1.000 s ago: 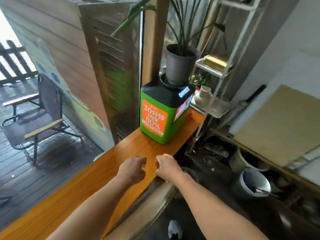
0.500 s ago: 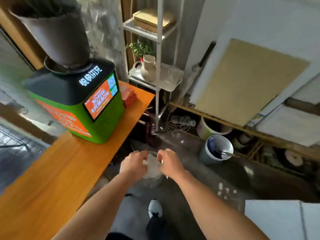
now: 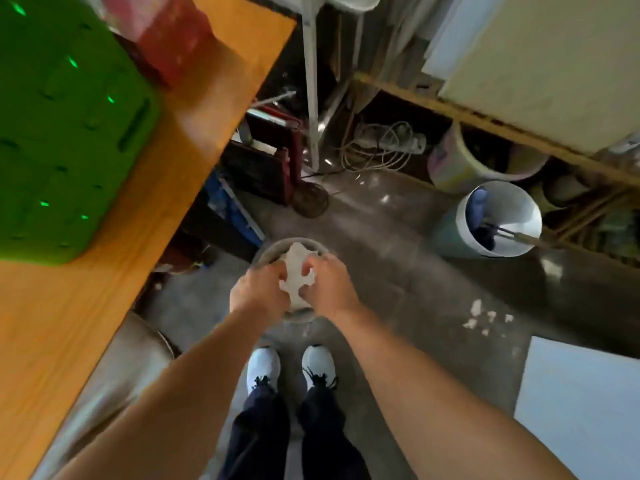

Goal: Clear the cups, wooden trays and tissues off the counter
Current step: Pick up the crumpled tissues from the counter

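over a small bin point(image 3: 304, 316) on the floor, crumpled tissues point(image 3: 296, 276) are pinched by left hand point(image 3: 258, 293) and right hand point(image 3: 329, 289); soft, light, easily gripped anywhere.

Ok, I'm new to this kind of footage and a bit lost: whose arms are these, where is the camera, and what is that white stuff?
There is no machine here. The camera sits on a person's head and looks down, so you see their own bare arms and white shoes on the floor. The left hand and right hand together grip a crumpled white tissue just over a small round bin on the floor, probably to drop it in. At the left is the orange wooden counter, with a green box and a blurred red box on it. A white bucket lies beyond, to the right.
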The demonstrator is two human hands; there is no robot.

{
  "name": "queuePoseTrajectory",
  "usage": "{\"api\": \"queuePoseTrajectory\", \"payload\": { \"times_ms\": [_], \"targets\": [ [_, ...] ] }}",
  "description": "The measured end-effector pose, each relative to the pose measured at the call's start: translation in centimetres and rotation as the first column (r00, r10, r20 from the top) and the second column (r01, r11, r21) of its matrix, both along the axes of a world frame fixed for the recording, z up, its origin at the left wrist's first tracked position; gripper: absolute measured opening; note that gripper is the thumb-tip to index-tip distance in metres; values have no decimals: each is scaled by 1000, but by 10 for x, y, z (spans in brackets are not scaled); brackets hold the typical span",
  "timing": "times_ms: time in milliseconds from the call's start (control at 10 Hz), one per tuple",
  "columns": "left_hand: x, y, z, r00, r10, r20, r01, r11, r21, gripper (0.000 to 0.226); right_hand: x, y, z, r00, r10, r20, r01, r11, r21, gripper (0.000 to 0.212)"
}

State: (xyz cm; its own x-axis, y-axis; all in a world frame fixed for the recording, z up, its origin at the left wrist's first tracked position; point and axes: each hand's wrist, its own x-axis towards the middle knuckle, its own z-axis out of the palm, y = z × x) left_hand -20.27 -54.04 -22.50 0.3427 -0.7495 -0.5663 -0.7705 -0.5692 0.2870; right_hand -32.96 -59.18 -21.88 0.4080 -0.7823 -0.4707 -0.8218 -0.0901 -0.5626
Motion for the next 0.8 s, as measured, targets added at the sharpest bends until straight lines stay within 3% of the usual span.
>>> {"api": "queuePoseTrajectory", "payload": {
  "times_ms": [100, 300, 400, 600, 800],
  "targets": [
    [17, -10, -75, 999, -25, 26, 24, 998, 52, 27, 7, -9, -76, 996, -81, 24, 80, 996, 29, 29],
    [26, -16, -210, 985, -149, 87, 136, 981, 141, 19, 15, 0, -212, 998, -46, 31, 44, 996, 83, 36],
    [27, -19, -253, 981, -188, 38, 185, 980, 76, 20, 11, 3, -254, 999, -38, 24, 36, 995, 96, 44],
    [14, -22, -287, 977, -213, -7, 212, 970, 120, 39, 5, -1, -280, 995, -88, 39, 77, 971, 228, 75],
    [33, -15, -256, 985, 13, -173, 12, 989, 146, 56, -14, -15, -252, 998, -66, -19, 68, 968, 242, 63]
  ]
}}
